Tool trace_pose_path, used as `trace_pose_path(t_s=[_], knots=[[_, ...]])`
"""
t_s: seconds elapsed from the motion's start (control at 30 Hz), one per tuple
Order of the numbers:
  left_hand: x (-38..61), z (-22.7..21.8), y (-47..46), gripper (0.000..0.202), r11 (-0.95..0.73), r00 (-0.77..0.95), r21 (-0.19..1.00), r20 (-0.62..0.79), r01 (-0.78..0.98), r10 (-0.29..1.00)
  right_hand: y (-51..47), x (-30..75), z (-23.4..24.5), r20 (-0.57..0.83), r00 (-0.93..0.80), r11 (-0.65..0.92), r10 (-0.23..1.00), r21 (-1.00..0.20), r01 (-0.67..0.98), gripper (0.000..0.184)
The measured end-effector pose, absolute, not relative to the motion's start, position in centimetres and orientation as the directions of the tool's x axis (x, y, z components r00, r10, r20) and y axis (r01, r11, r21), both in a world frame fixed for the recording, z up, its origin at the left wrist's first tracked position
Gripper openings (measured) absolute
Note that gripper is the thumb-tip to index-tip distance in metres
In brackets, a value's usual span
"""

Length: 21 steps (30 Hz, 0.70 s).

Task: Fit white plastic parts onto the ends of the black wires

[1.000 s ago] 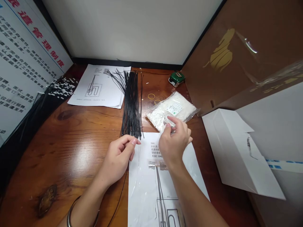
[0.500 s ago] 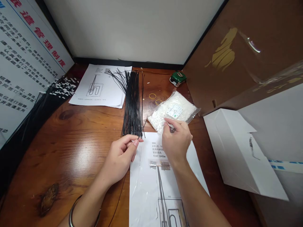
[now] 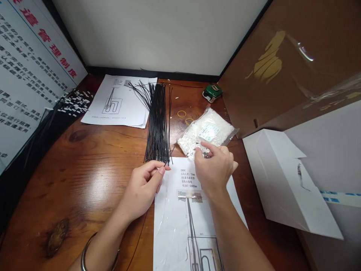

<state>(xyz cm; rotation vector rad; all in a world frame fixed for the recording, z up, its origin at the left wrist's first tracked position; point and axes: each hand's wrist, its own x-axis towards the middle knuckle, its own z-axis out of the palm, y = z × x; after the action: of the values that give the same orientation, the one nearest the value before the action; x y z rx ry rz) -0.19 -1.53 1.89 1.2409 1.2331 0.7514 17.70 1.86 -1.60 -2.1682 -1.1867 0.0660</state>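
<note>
I have the left hand (image 3: pixel 142 188) pinching one thin black wire (image 3: pixel 141 233) between thumb and forefinger, just short of the near end of the black wire bundle (image 3: pixel 158 124) in the middle of the wooden table (image 3: pixel 84 162). The wire's tip pokes out past my fingertips (image 3: pixel 161 170) and its tail runs back toward the table's near edge, under my wrist. The right hand (image 3: pixel 216 169) sits at the near corner of the clear bag of small white parts (image 3: pixel 208 130), which lies toward the right side; fingers curled and pinched at the bag's mouth. Whether there's a part between them, I cannot tell, it's too small to see.

Both hands hover over the top edge of the printed instruction sheet (image 3: pixel 172 222) at the near edge, under clear film. A second drawing sheet (image 3: pixel 121 101) lies at the far left, and a green tape measure (image 3: pixel 213 92) at the far right.

My read: this is the picking stage, wire ready and white piece being fetched. Next calls for bringing the right fingers to the wire tip, lining up carefully, holding the wire steady.
</note>
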Motion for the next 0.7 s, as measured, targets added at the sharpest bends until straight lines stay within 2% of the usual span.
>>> trace_pose_path(t_s=[0.3,0.5,0.7], knots=[[-0.28,1.91,-1.61,0.032,0.239,0.230,0.952,-0.280,0.191,0.932,1.78,17.82,-1.33,0.259,0.592,-0.330,0.763,-0.631,0.702,0.022],[-0.16,1.95,-1.58,0.033,0.229,0.231,0.952,-0.274,0.203,0.933,1.85,17.86,-1.58,0.234,0.568,-0.342,0.789,-0.600,0.723,0.029],[-0.22,2.17,-1.57,0.030,0.231,0.232,0.951,-0.276,0.203,0.933,1.84,17.91,-1.59,0.251,0.559,-0.299,0.791,-0.638,0.710,0.023]])
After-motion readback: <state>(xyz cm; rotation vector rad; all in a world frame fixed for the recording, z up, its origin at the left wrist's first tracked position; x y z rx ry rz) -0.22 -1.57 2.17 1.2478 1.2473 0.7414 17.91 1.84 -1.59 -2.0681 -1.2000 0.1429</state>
